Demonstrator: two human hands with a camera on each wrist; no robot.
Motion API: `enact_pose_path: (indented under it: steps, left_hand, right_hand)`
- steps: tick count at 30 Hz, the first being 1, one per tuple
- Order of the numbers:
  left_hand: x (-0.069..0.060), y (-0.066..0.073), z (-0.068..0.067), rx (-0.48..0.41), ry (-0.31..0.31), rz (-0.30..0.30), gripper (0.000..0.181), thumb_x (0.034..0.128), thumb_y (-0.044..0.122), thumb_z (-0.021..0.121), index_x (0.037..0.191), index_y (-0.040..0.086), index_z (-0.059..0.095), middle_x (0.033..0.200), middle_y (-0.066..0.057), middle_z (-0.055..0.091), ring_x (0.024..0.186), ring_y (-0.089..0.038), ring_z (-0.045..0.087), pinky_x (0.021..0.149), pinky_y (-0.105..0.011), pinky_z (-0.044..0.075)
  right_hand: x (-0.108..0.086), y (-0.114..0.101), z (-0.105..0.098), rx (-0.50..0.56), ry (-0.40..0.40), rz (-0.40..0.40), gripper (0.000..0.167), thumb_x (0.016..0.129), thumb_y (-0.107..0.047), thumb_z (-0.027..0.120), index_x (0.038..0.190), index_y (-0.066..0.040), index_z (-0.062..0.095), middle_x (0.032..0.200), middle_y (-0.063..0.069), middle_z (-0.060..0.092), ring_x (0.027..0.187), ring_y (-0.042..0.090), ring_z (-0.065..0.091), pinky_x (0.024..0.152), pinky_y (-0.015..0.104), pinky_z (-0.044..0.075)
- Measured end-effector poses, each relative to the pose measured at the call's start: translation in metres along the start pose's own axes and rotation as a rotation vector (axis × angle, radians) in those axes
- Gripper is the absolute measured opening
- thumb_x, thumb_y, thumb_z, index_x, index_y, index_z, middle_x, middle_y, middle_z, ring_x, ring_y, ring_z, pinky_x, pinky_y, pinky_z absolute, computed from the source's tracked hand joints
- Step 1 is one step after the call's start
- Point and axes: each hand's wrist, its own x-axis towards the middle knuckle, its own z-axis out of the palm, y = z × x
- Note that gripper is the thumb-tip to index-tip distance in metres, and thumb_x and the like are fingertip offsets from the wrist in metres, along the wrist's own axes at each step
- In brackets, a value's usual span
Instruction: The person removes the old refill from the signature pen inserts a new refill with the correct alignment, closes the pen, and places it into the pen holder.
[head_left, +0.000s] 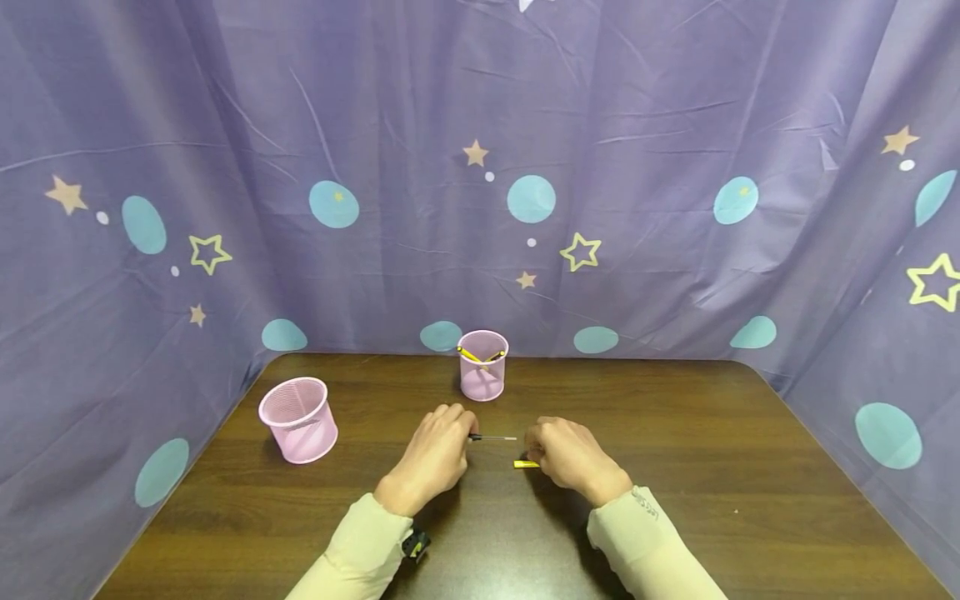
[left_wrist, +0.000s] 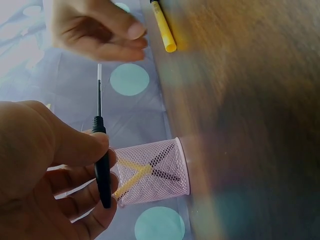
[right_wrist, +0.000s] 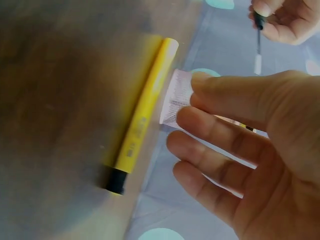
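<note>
My left hand (head_left: 435, 454) pinches a thin black tool (left_wrist: 102, 172) by its thick dark end, between thumb and fingers. Its slim shaft, with a pale clear tip (right_wrist: 258, 65), points toward my right hand (head_left: 568, 454). On the table beneath the right hand lies a yellow tube (right_wrist: 145, 110) with a black end, apart from the fingertips (right_wrist: 186, 117). The right fingers are loosely bent and nothing is between them; thumb and index finger lie close together. A pink mesh cup (head_left: 482, 382) holding yellow and black pens (head_left: 471, 356) stands beyond both hands.
A second, wider pink mesh cup (head_left: 303, 433) stands at the left of the brown wooden table (head_left: 697, 450). Behind the table and at both sides hangs a purple curtain (head_left: 420, 100) with stars and dots.
</note>
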Motion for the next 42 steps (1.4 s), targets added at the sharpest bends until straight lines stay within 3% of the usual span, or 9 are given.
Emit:
enact_pose_path:
  steps: [4,8,14,25,31,42]
  left_hand:
    - [0.0,0.0,0.0,-0.001,0.002,0.012,0.024,0.0661,-0.007,0.064,0.083,0.011,0.064,0.078,0.003,0.056,0.075,-0.021,0.054,0.066,-0.034,0.044]
    - [-0.001,0.0,0.001,-0.005,0.003,0.012,0.027,0.0638,-0.008,0.063,0.083,0.012,0.064,0.079,0.003,0.056,0.075,-0.02,0.054,0.066,-0.034,0.044]
    - [-0.002,0.0,0.002,-0.003,-0.003,0.011,0.028,0.0628,-0.007,0.064,0.083,0.013,0.063,0.079,0.004,0.055,0.075,-0.02,0.054,0.066,-0.033,0.043]
    - [-0.001,0.002,0.001,-0.014,-0.006,0.018,0.024,0.0683,-0.005,0.067,0.084,0.012,0.063,0.079,0.003,0.055,0.075,-0.02,0.054,0.066,-0.034,0.044]
    - [-0.001,0.004,-0.001,-0.006,-0.014,0.035,0.02,0.0719,-0.003,0.067,0.084,0.012,0.063,0.079,0.003,0.056,0.075,-0.02,0.054,0.065,-0.034,0.045]
    - [0.0,0.006,0.0,-0.001,-0.011,0.068,0.026,0.0659,-0.006,0.064,0.083,0.013,0.061,0.078,0.004,0.053,0.074,-0.02,0.053,0.064,-0.033,0.044]
  right_hand:
    - [0.002,-0.002,-0.005,-0.002,0.032,0.034,0.028,0.072,-0.013,0.074,0.062,-0.024,0.051,0.065,-0.013,0.042,0.058,0.006,0.044,0.049,0.026,0.036]
    - [0.003,-0.004,-0.009,-0.001,0.062,0.042,0.022,0.074,-0.016,0.072,0.066,-0.025,0.054,0.068,-0.014,0.044,0.061,0.006,0.048,0.051,0.027,0.04]
    - [0.003,-0.008,-0.012,0.017,0.098,0.013,0.012,0.073,-0.013,0.071,0.077,-0.023,0.065,0.075,-0.013,0.052,0.071,0.009,0.058,0.058,0.03,0.047]
    - [0.006,-0.016,-0.012,0.011,0.183,-0.063,0.01,0.076,-0.016,0.073,0.085,-0.021,0.068,0.077,-0.012,0.054,0.07,0.008,0.056,0.059,0.03,0.048]
    - [0.006,-0.02,-0.011,0.024,0.19,-0.085,0.011,0.077,-0.013,0.073,0.086,-0.019,0.07,0.081,-0.011,0.058,0.074,0.009,0.058,0.063,0.03,0.05]
    - [0.006,-0.022,-0.009,0.02,0.189,-0.114,0.012,0.078,-0.013,0.073,0.087,-0.019,0.07,0.081,-0.011,0.058,0.075,0.01,0.059,0.063,0.031,0.05]
